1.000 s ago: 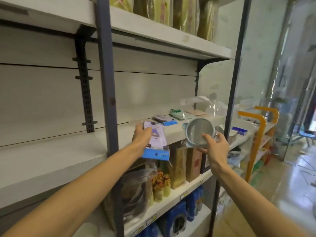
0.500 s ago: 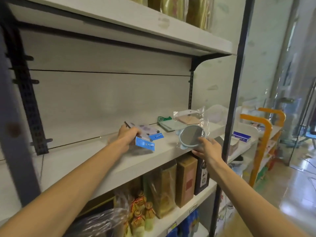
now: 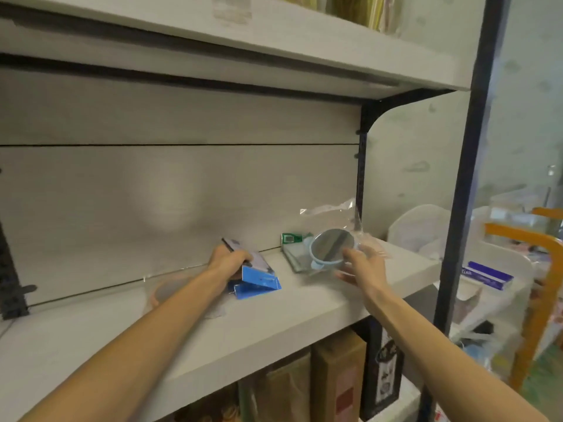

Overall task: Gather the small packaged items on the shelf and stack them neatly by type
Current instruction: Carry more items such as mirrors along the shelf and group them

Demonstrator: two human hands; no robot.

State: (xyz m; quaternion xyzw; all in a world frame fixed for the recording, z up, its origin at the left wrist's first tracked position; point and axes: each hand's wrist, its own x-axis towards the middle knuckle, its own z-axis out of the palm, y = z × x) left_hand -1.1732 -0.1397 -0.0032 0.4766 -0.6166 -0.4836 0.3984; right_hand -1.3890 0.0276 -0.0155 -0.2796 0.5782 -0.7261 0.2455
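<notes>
My left hand (image 3: pixel 227 259) grips a flat purple-and-blue carded packet (image 3: pixel 257 271), tilted over a second blue packet (image 3: pixel 257 290) that lies on the white shelf (image 3: pixel 213 336). My right hand (image 3: pixel 362 268) holds a round blue-rimmed mirror in a clear plastic bag (image 3: pixel 330 246), just above the shelf. Behind the mirror lies a flat green-topped packet (image 3: pixel 294 248). A pinkish round item in clear wrap (image 3: pixel 167 290) lies on the shelf, partly hidden by my left forearm.
A dark metal upright (image 3: pixel 460 193) stands at the shelf's right front corner. Another shelf (image 3: pixel 274 41) hangs close above. Boxes (image 3: pixel 338 379) fill the shelf below. To the right stand a white rack with a blue box (image 3: pixel 486 275) and an orange frame (image 3: pixel 539 269).
Both hands moved further in over the shelf. The left hand brought its packet down onto the other blue packet; the right hand carried the mirror back toward the green-topped packet.
</notes>
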